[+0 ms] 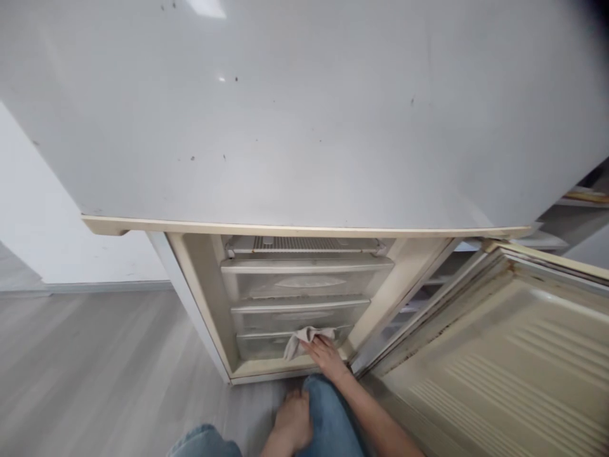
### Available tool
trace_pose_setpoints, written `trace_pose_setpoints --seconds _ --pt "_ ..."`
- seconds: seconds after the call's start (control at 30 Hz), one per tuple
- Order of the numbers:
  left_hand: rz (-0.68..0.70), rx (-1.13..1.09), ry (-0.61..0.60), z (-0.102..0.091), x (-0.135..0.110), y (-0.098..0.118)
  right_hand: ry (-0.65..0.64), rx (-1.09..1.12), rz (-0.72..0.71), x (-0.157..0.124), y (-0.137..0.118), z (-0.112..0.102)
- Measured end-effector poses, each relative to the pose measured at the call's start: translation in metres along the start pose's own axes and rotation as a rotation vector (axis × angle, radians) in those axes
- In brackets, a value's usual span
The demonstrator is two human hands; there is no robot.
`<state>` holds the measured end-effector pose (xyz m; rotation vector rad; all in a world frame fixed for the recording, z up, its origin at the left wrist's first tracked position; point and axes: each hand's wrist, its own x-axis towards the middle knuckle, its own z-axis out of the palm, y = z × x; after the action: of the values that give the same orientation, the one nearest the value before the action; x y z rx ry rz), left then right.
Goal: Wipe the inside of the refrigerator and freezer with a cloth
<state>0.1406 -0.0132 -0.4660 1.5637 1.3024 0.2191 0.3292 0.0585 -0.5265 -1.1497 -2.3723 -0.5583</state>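
My right hand (326, 355) reaches down into the open freezer compartment and presses a beige cloth (304, 337) against the front of the lowest drawer (261, 346). The fingers are closed on the cloth. My left hand (294, 419) rests on my knee in blue jeans (328, 419), fingers lying together and holding nothing. Above the lowest drawer sit two more translucent drawers (304, 282) under a wire grille (304, 244).
The closed upper fridge door (304, 114) fills the top of the view. The lower freezer door (514, 355) stands swung open at right. Grey wood floor (95, 368) lies at left, and a white wall with skirting (28, 222) beyond it.
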Motion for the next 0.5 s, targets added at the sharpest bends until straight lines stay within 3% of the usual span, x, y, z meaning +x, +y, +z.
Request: trace_pose_setpoints --seconds 0.1,0.2,0.3,0.4,0.5 --pt "0.085 -0.138 0.041 0.002 0.003 0.009 0.027 0.011 0.145 -0.029 0.018 -0.011" --pt "0.046 -0.388 0.074 0.006 0.018 0.016 0.166 0.150 0.402 -0.041 0.014 -0.019" --pt "-0.126 -0.715 0.154 0.001 0.044 0.019 0.415 0.336 0.911 -0.042 -0.005 -0.026" --pt "-0.223 -1.044 0.242 -0.019 0.065 0.022 0.633 0.569 1.467 -0.042 -0.020 -0.040" --pt "-0.228 -1.280 0.281 -0.037 0.073 0.028 0.768 0.855 1.676 -0.041 -0.024 -0.061"
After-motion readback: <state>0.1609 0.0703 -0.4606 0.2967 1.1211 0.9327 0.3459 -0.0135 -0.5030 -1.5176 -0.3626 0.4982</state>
